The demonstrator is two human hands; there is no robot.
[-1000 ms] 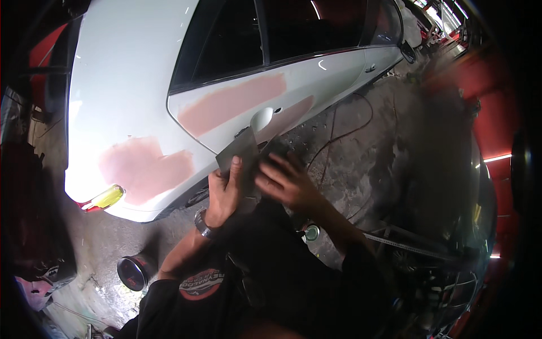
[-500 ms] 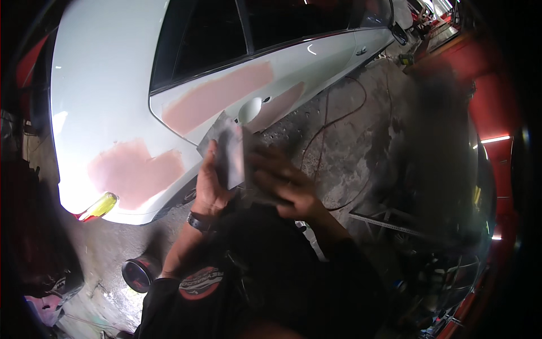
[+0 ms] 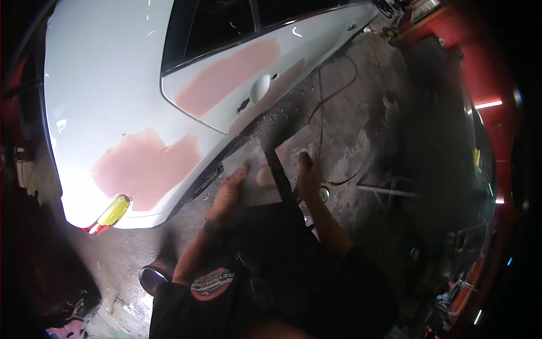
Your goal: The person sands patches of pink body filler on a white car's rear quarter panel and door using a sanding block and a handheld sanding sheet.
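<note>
Beside the white car [image 3: 107, 107], a grey sheet [image 3: 257, 169] lay between the left hand [image 3: 228, 195], grasping it, and the right hand [image 3: 309, 179], grip unclear.

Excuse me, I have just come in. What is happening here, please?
Beside a white car with pink patches on its side, a person is holding a flat grey sheet in the left hand. The right hand is close to it; whether it holds anything is unclear. Neither hand is on the car at this moment.
</note>
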